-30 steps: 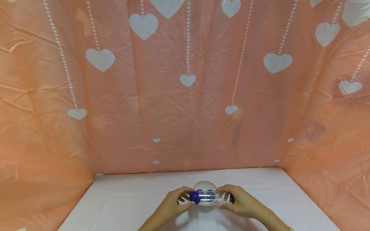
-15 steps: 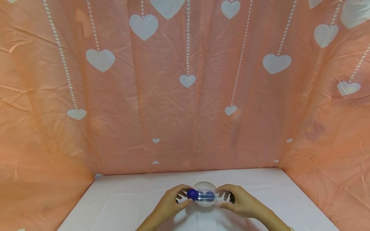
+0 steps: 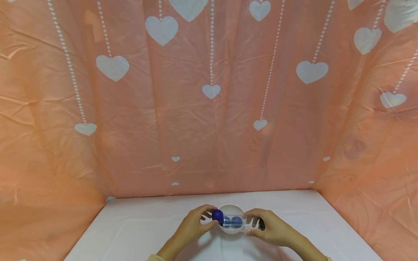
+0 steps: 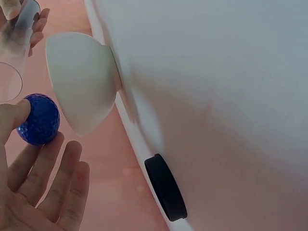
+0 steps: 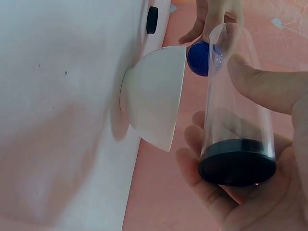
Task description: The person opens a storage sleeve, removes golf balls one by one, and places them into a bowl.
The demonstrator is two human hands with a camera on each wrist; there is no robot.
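Note:
A glossy, dimpled blue golf ball [image 4: 38, 119] is pinched between the thumb and fingers of my left hand [image 3: 196, 224]. My right hand [image 3: 269, 227] grips a clear plastic tube [image 5: 233, 96] lying sideways, with a black cap [image 5: 238, 168] on its right end. The golf ball is just beside the tube's open left end; whether they touch I cannot tell. Below the tube stands a white bowl [image 3: 230, 208] on the table. Through the tube, two more blue balls [image 3: 236, 222] show in the head view, apparently in the bowl. The tube looks empty in the right wrist view.
A loose black cap [image 4: 166, 187] lies on the white table [image 3: 147, 224], left of the bowl. Orange sheeting [image 3: 196, 137] printed with white hearts walls the table at the back and both sides.
My left hand has shifted the blue golf ball slightly left and away from me, at the tube's open end. The right hand and tube have stayed almost still.

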